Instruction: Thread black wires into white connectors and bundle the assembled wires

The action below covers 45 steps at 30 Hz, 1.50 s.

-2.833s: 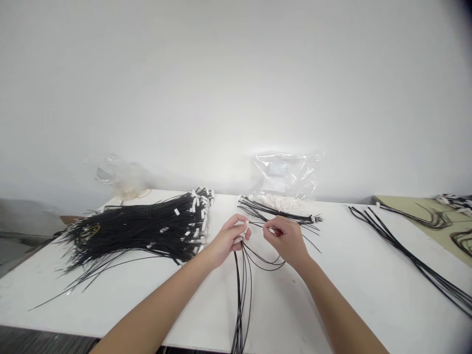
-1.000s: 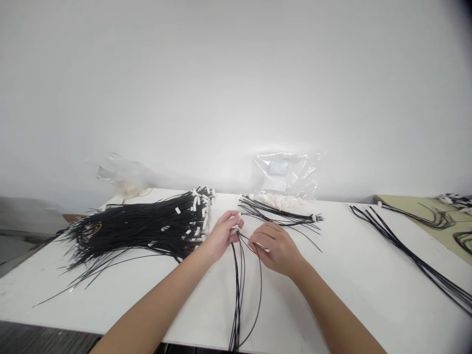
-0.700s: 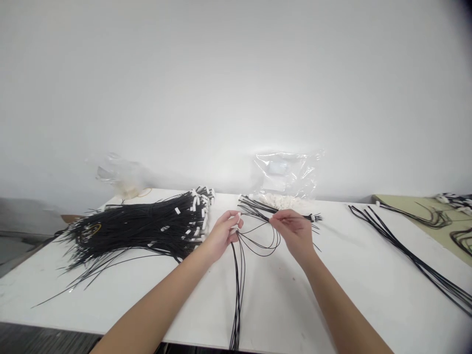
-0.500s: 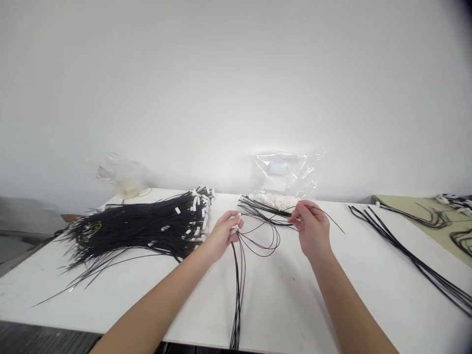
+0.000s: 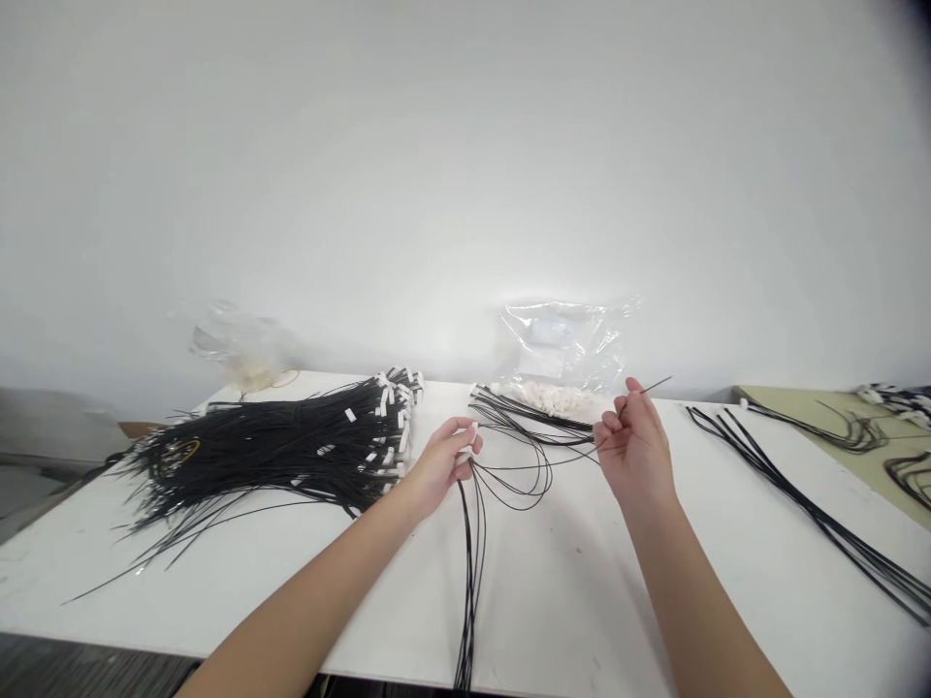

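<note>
My left hand (image 5: pixel 445 465) is closed round white connectors (image 5: pixel 468 453) with thin black wires (image 5: pixel 469 582) that loop to the right and hang down toward the table's front edge. Between the fingertips of my right hand (image 5: pixel 634 436) is a single thin black wire (image 5: pixel 658 384), its free end pointing up and to the right. Behind the hands, a small bundle of black wires (image 5: pixel 524 415) with white ends lies on the table. A clear plastic bag (image 5: pixel 574 339) holding small white connectors (image 5: pixel 557 397) stands just behind that bundle.
A large pile of black wires (image 5: pixel 269 451) with white connectors lies at the left of the white table (image 5: pixel 291 591). Behind it is another clear bag (image 5: pixel 240 339). More black wires (image 5: pixel 807 504) lie at the right, beside a greenish surface (image 5: pixel 792 402) bearing further bundles.
My right hand has moved to the right, sliding along or drawing the single wire, whose end now points upward. My left hand stays almost still with the connectors.
</note>
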Available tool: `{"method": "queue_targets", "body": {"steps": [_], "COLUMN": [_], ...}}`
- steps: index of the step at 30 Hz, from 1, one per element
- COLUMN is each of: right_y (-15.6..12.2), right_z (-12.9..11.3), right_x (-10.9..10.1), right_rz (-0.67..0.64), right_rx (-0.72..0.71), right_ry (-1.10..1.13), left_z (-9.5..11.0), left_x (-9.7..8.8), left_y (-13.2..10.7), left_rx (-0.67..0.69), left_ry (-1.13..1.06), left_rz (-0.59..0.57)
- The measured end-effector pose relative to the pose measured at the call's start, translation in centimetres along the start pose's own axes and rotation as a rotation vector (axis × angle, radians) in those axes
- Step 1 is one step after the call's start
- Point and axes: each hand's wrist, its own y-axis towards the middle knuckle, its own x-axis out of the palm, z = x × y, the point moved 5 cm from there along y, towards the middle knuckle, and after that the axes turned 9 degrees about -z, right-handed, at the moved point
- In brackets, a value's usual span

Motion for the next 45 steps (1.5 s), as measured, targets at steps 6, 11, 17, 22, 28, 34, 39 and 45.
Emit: {"method": "queue_targets", "body": {"steps": [6,11,17,22,28,34,39,45], "right_y": [-1.3,-3.4,-4.2,-3.9,-4.1,-4.0,-4.0,-4.0], "right_z": [1.0,2.9,3.9,3.8,3.8,4.0,4.1,4.2], "right_x": [2.1,5.2,6.1,5.8,6.0,5.7,5.4,5.1], "right_rz": [-0.203,-0.566,-0.692,-0.675,-0.696,-0.665,-0.635,-0.658], "right_rx": [0.17,0.306,0.243,0.218,0.219,0.294,0.397,0.41], "right_ry": [-0.393,-0.798,-0.941,-0.99,-0.994,-0.909,-0.861,-0.828], "left_z": [-0.1,0.2,0.7,0.8,0.8,0.8,0.9,1.0], "left_x": [0.0,0.3,1.2,1.3,1.4,1.4,1.5,1.7], "left_y": [0.1,-0.1,-0.5,-0.5,-0.5,-0.5,-0.7,-0.7], "left_rx": [0.0,0.012,0.015,0.014,0.019,0.011,0.001,0.0], "left_ry": [0.02,0.022,0.011,-0.006,-0.002,0.009,0.018,0.065], "left_rz": [-0.001,-0.027,-0.087,-0.077,-0.092,-0.107,-0.103,-0.145]}}
